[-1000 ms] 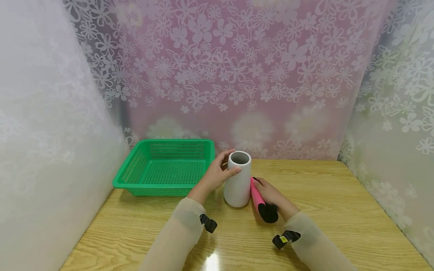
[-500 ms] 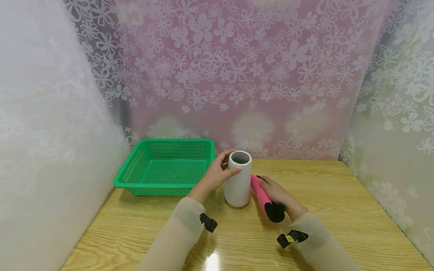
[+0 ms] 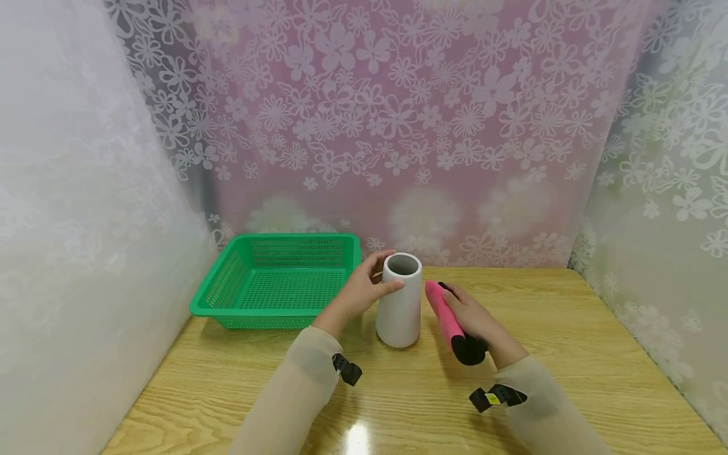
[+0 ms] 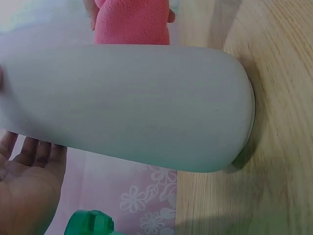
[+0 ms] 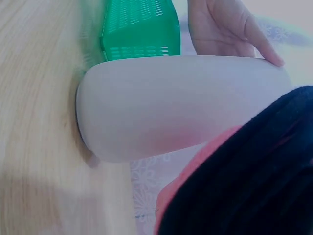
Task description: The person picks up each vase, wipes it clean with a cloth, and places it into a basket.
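Note:
A white tapered vase (image 3: 399, 319) stands upright on the wooden table, its round mouth facing up. My left hand (image 3: 364, 292) grips it near the top, thumb across the front and fingers round the far side. Just right of the vase, my right hand (image 3: 473, 317) holds a fuzzy pink and black cloth (image 3: 443, 311), bunched long and tilted. A narrow gap separates cloth and vase in the head view. In the left wrist view the cloth (image 4: 132, 24) shows pink behind the vase (image 4: 137, 103). Its dark side (image 5: 254, 186) fills the right wrist view's lower corner.
A green perforated plastic basket (image 3: 275, 313) sits left of the vase, close to the left forearm. The wooden table (image 3: 569, 354) ends at a pink flowered curtain (image 3: 364, 126), with pale flowered sheets on both sides.
My right hand has drawn the cloth away from the vase's side, moving right and slightly up. The left hand and vase have stayed in place.

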Demonstrator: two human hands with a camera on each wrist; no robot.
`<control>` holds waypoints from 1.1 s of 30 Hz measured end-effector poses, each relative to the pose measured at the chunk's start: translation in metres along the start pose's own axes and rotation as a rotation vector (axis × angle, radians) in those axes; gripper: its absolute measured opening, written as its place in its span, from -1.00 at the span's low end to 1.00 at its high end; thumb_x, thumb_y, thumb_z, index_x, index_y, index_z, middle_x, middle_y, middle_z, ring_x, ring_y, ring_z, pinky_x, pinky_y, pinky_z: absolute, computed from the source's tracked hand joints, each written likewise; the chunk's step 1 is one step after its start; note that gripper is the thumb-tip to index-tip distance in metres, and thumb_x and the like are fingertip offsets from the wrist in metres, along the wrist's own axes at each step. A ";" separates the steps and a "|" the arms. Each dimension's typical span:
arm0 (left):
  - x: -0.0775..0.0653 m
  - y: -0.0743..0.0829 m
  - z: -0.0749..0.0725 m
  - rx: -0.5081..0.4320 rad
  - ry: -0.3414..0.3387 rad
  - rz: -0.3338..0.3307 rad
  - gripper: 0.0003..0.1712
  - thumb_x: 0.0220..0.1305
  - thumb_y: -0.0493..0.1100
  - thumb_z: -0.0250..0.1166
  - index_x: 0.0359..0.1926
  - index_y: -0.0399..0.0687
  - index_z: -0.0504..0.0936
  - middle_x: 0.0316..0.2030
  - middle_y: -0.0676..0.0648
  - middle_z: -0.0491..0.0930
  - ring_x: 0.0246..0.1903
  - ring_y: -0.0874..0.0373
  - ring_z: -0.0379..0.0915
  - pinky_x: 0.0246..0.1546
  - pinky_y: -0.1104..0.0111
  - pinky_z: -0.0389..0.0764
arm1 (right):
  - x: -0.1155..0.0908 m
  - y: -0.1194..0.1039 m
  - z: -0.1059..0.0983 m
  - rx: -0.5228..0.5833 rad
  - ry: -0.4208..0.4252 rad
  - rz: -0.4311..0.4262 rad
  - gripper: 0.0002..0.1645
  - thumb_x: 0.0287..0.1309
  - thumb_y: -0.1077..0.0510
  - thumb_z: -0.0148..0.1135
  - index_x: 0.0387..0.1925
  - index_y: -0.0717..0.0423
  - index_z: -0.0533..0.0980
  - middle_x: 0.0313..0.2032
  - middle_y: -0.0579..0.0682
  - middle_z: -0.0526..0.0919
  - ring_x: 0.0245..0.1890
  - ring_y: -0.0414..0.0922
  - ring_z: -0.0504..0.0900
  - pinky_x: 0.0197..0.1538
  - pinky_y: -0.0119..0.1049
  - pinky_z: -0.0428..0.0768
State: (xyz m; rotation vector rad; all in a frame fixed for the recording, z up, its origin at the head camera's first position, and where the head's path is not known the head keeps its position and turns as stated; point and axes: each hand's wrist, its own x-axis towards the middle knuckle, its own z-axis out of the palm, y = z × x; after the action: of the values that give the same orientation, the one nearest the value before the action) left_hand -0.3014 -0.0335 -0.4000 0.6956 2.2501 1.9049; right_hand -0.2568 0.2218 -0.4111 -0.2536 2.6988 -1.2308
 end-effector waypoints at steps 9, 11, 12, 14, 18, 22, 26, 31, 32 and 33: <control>0.004 -0.002 -0.007 0.020 -0.052 0.001 -0.14 0.25 -0.11 0.45 0.50 0.09 0.25 0.33 0.00 0.40 0.35 0.05 0.32 0.35 0.09 0.37 | -0.003 -0.005 -0.006 0.023 0.003 -0.009 -0.21 0.59 -0.19 -0.31 0.56 0.23 -0.07 0.45 0.41 0.10 0.35 0.34 0.22 0.34 0.34 0.20; 0.003 -0.002 -0.009 0.031 -0.061 0.006 -0.15 0.24 -0.07 0.46 0.49 0.13 0.27 0.32 0.02 0.40 0.34 0.08 0.33 0.35 0.12 0.37 | -0.003 -0.005 -0.006 0.030 0.001 -0.017 -0.21 0.59 -0.19 -0.32 0.56 0.24 -0.07 0.44 0.41 0.10 0.32 0.34 0.25 0.33 0.33 0.22; 0.003 -0.002 -0.009 0.040 -0.065 0.007 -0.15 0.24 -0.04 0.46 0.48 0.14 0.27 0.32 0.03 0.40 0.34 0.08 0.33 0.35 0.13 0.37 | -0.003 -0.005 -0.006 0.031 0.000 -0.019 -0.20 0.59 -0.19 -0.32 0.56 0.24 -0.07 0.44 0.41 0.11 0.31 0.33 0.26 0.32 0.33 0.23; 0.003 -0.001 -0.010 0.060 -0.068 0.013 -0.16 0.24 0.00 0.46 0.47 0.18 0.28 0.31 0.06 0.40 0.34 0.09 0.32 0.36 0.14 0.36 | -0.003 -0.005 -0.007 0.033 0.003 -0.023 -0.20 0.59 -0.19 -0.32 0.56 0.23 -0.08 0.44 0.41 0.11 0.30 0.33 0.26 0.32 0.32 0.24; -0.001 0.005 -0.009 0.124 -0.048 0.016 -0.17 0.24 0.07 0.45 0.46 0.21 0.29 0.32 0.06 0.39 0.36 0.06 0.30 0.38 0.10 0.32 | -0.005 -0.007 -0.010 0.041 0.012 -0.007 -0.18 0.58 -0.24 -0.33 0.58 0.18 -0.10 0.44 0.40 0.10 0.27 0.32 0.29 0.27 0.29 0.29; -0.008 0.012 0.001 0.226 0.062 0.031 -0.11 0.20 0.14 0.47 0.47 0.13 0.29 0.31 0.02 0.40 0.33 0.02 0.31 0.36 0.05 0.34 | -0.007 -0.010 -0.014 0.067 0.019 0.012 -0.16 0.55 -0.28 -0.33 0.59 0.10 -0.11 0.44 0.38 0.11 0.18 0.27 0.36 0.17 0.19 0.37; -0.014 0.018 0.016 0.389 0.242 0.061 -0.05 0.12 0.30 0.45 0.44 0.05 0.34 0.26 0.01 0.43 0.27 0.04 0.36 0.26 0.05 0.44 | -0.008 -0.013 -0.017 0.077 0.024 0.008 -0.15 0.55 -0.28 -0.33 0.59 0.11 -0.14 0.45 0.38 0.08 0.19 0.27 0.35 0.18 0.20 0.37; -0.021 0.025 0.032 0.545 0.413 0.084 -0.07 0.07 0.38 0.44 0.34 0.00 0.45 0.18 -0.01 0.49 0.17 0.01 0.44 0.10 0.10 0.55 | -0.009 -0.016 -0.020 0.083 0.023 0.011 -0.14 0.55 -0.29 -0.32 0.60 0.10 -0.15 0.44 0.38 0.09 0.15 0.25 0.38 0.14 0.15 0.41; -0.022 0.026 0.034 0.561 0.433 0.086 -0.09 0.07 0.37 0.44 0.32 0.00 0.47 0.16 -0.01 0.50 0.14 0.02 0.45 0.07 0.12 0.56 | -0.009 -0.017 -0.020 0.089 0.022 0.011 -0.14 0.54 -0.29 -0.32 0.60 0.09 -0.15 0.44 0.37 0.10 0.14 0.24 0.39 0.12 0.13 0.42; -0.022 0.026 0.035 0.569 0.449 0.087 -0.11 0.08 0.36 0.45 0.31 -0.01 0.48 0.15 -0.01 0.51 0.12 0.02 0.47 0.04 0.14 0.57 | -0.009 -0.017 -0.020 0.093 0.023 0.009 -0.14 0.55 -0.29 -0.32 0.60 0.10 -0.14 0.44 0.37 0.11 0.14 0.24 0.39 0.12 0.12 0.42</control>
State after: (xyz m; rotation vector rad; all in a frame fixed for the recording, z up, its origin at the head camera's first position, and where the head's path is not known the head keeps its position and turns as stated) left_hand -0.2613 -0.0080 -0.3869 0.4472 3.1489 1.5673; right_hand -0.2512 0.2274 -0.3849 -0.2167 2.6502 -1.3601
